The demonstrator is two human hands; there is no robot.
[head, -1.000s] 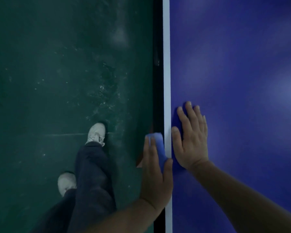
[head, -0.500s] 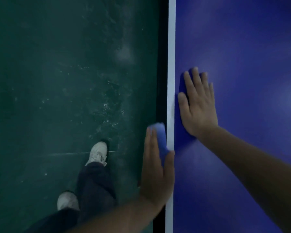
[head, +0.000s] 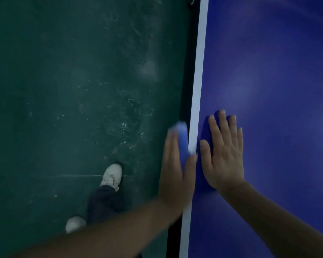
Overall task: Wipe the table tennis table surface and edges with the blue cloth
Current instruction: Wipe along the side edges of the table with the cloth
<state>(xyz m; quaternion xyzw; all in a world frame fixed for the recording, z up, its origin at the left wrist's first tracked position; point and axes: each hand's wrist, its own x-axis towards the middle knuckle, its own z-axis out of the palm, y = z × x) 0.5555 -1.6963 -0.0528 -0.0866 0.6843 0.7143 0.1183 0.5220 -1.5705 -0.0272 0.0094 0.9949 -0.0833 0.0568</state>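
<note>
A scuffed dark green floor [head: 63, 90] fills the left of the frame; the blue table tennis table with its white edge line [head: 268, 71] fills the right. At lower centre, the left hand [head: 173, 170] presses the folded blue cloth [head: 183, 140] against the table's side edge, fingers straight, thumb over the top. Just right of it, the right hand [head: 224, 155] lies flat, fingers spread, on a darker blue patch. White sneakers [head: 111, 175] stand at lower left.

Deep blue table [head: 268, 71] with a white edge stripe [head: 199, 71]; lighter blue cloth [head: 183, 138]; scuffed dark green floor [head: 63, 90]; white shoes [head: 111, 175]; dark trousers [head: 104, 202].
</note>
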